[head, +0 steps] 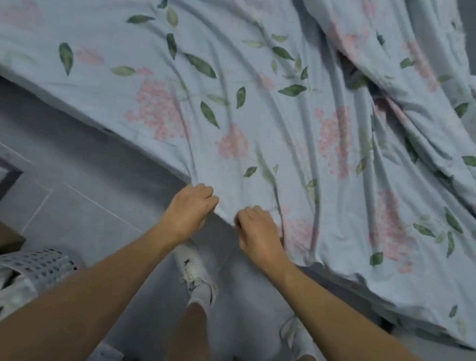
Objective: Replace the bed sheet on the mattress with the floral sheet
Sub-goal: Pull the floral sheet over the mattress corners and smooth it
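Left hand (190, 209), right hand (257, 231) pinch edge of pale-blue floral cotton sheet (263, 104), fingers clamped. Pull taut evenly, smoothing diagonal wrinkles before tucking.

Pale blue floral sheet (263, 104), pink blooms, green leaves, wrinkled, draped across mattress

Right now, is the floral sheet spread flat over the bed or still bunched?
Partly spread. The floral sheet covers the near side but is wrinkled and bunched at right; both the left hand and right hand grip its edge.
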`<state>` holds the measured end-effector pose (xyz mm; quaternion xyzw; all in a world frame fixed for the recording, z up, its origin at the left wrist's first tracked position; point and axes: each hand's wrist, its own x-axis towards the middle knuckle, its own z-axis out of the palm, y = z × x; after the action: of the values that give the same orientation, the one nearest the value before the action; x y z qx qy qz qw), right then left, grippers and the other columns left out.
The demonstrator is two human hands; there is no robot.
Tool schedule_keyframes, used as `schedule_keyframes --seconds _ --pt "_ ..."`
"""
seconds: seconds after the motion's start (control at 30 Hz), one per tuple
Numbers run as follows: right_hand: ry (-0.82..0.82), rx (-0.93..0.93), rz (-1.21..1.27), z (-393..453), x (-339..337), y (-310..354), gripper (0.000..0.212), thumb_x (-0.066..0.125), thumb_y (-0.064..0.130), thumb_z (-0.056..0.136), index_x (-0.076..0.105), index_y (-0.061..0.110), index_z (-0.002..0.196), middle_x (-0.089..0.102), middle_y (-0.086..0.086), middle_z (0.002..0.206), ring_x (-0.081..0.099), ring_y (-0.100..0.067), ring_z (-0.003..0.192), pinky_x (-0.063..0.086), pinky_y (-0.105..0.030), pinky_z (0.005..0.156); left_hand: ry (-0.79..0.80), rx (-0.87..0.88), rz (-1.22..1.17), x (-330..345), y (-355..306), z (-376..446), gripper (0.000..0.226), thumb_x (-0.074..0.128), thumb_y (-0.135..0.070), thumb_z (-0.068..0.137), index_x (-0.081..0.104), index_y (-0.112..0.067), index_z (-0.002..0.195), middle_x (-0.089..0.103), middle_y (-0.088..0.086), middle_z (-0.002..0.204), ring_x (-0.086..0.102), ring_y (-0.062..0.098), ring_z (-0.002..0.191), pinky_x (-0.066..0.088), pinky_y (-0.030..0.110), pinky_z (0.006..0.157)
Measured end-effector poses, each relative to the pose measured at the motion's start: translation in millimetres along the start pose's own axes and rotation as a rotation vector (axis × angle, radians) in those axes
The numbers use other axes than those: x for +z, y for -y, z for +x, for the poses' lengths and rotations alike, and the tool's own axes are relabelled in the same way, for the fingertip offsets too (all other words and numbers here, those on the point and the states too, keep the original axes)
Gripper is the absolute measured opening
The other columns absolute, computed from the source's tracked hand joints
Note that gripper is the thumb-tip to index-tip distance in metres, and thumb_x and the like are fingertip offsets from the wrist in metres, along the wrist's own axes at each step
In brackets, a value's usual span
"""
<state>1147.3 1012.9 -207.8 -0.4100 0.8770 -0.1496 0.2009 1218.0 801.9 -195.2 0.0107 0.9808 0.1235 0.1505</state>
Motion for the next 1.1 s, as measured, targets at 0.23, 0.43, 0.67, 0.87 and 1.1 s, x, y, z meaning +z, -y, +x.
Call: schedule_keyframes --seconds 0.23,0.43,0.67,0.87,1.1 --pt "-0.058 0.136 0.008 -10 -31 -1 0.018 0.066 0.025 0.087 0.056 0.017 0.100 0.051 -0.003 0.102 0.047 -0.027 0.092 0.040 -0.043 0.073 0.155 -0.081 -0.075 -14 -14 -19 0.027 0.073 -0.036 0.078 0.061 -0.021 0.097 0.051 0.001 0.099 0.051 0.027 0.093 0.042 0.039 0.072" --pt "-0.182 0.376 -0.090 -54 -73 -100 0.047 0.066 0.025 0.086 0.057 0.017 0.131 0.049 -0.011 0.138 0.049 -0.034 0.119 0.045 -0.048 0.095 0.005 0.051 -0.069 -23 -84 43 0.048 0.066 -0.042 0.085 0.057 -0.025 0.129 0.052 0.006 0.134 0.051 0.031 0.122 0.048 0.046 0.091" --pt "-0.168 0.666 -0.084 -188 -91 -249 0.057 0.049 0.037 0.095 0.050 0.013 0.147 0.044 -0.018 0.154 0.044 -0.043 0.134 0.040 -0.059 0.109 0.087 0.165 -0.024 -6 -223 130 0.064 0.060 -0.055 0.087 0.051 -0.029 0.145 0.047 0.008 0.150 0.045 0.032 0.137 0.042 0.049 0.106" --pt "-0.179 0.838 0.096 -309 -111 -339 0.063 0.052 0.033 0.088 0.048 0.013 0.148 0.041 -0.018 0.154 0.043 -0.042 0.135 0.042 -0.057 0.110 0.105 0.155 -0.032 15 -376 183 0.060 0.070 -0.053 0.082 0.055 -0.031 0.136 0.050 0.006 0.140 0.048 0.031 0.129 0.045 0.047 0.097" --pt "-0.243 0.747 0.132 -360 -183 -427 0.057 0.060 0.028 0.093 0.046 0.020 0.148 0.036 -0.009 0.156 0.036 -0.032 0.138 0.047 -0.049 0.105 0.150 0.095 -0.011 14 -514 261 0.082 0.075 -0.062 0.080 0.043 -0.036 0.150 0.032 0.007 0.161 0.032 0.035 0.146 0.045 0.060 0.103"
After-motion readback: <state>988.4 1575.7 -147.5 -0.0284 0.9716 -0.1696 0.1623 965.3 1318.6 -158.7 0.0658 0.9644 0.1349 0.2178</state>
